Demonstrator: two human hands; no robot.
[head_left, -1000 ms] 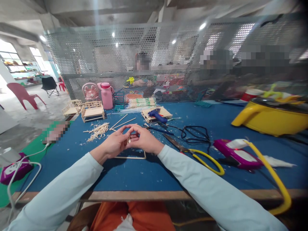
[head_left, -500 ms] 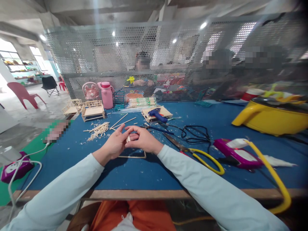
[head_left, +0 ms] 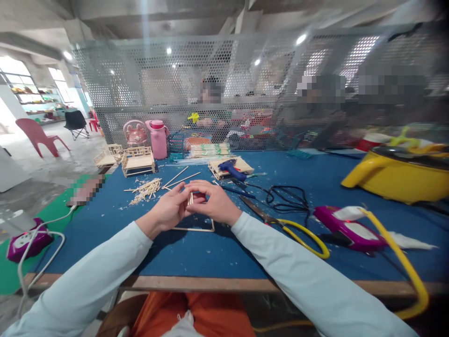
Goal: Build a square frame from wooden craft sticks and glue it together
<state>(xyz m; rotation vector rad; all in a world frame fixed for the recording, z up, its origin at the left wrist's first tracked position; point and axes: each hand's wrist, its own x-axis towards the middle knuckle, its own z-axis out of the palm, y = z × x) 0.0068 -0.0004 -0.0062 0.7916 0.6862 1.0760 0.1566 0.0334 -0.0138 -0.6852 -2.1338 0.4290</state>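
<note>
My left hand [head_left: 170,209] and my right hand [head_left: 216,202] meet above the blue table mat, both closed on a few short wooden sticks [head_left: 191,199] between their fingertips. Below them a thin stick frame [head_left: 196,230] lies on the mat, partly hidden by my hands. A pile of short sticks [head_left: 147,189] is beyond my left hand, with longer sticks [head_left: 177,177] beside it. A blue glue gun [head_left: 232,169] rests on a wooden stick piece [head_left: 214,171]. Scissors with yellow handles [head_left: 305,235] lie right of my right hand.
Small wooden furniture models [head_left: 138,161] and a pink bottle [head_left: 159,140] stand at the back left. A black cable [head_left: 289,199], a purple power strip [head_left: 351,229] and a yellow pot [head_left: 396,175] are on the right. People sit behind the mesh screen [head_left: 140,89].
The view has shifted slightly. My fingers have closed in around the short sticks, and my left fingers are now more bent against my right hand.
</note>
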